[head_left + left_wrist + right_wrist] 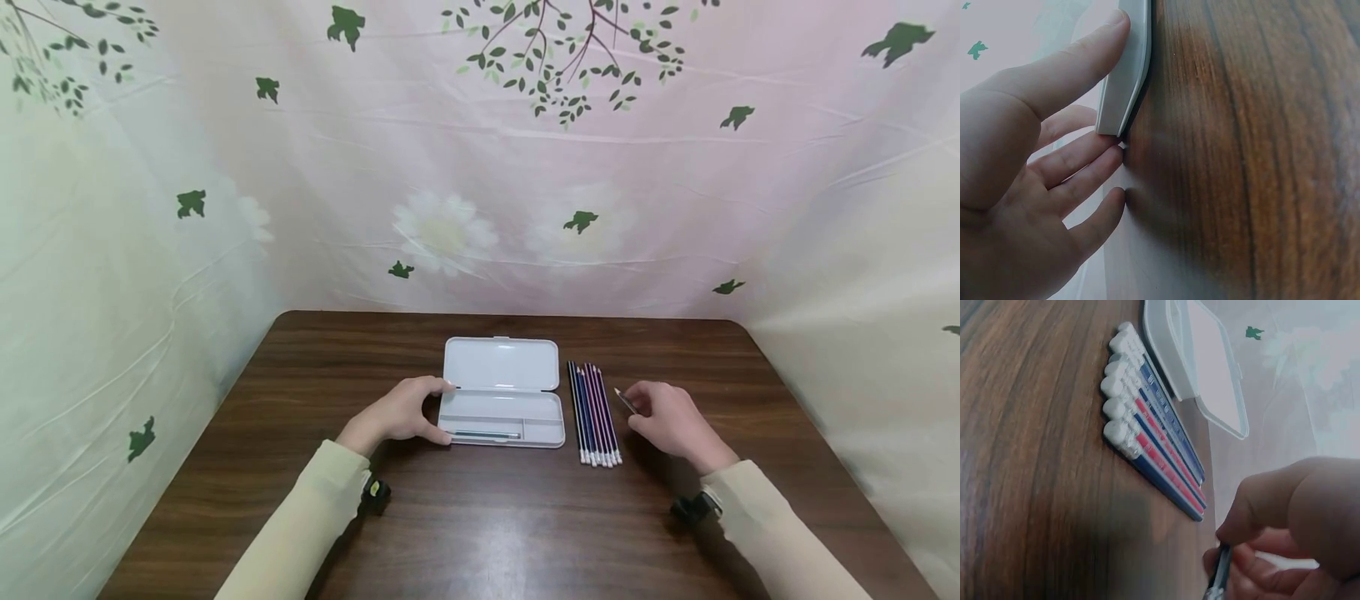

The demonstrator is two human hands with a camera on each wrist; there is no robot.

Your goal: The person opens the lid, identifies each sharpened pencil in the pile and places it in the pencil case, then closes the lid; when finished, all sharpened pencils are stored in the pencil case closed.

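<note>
Pencil pinched in the right hand is best kept firmly between thumb and fingers, clear of the pencil row just inward of that hand; the left hand, gripping the adjacent end of the white case, should steady it without tipping. With hands well apart, case and row lie between them on the desk.

Two arms reach forward, well apart, in pale cream sleeves.
The left hand curves, thumb parted from fingers; the right hand pinches with its thumb and curled fingers.
</note>
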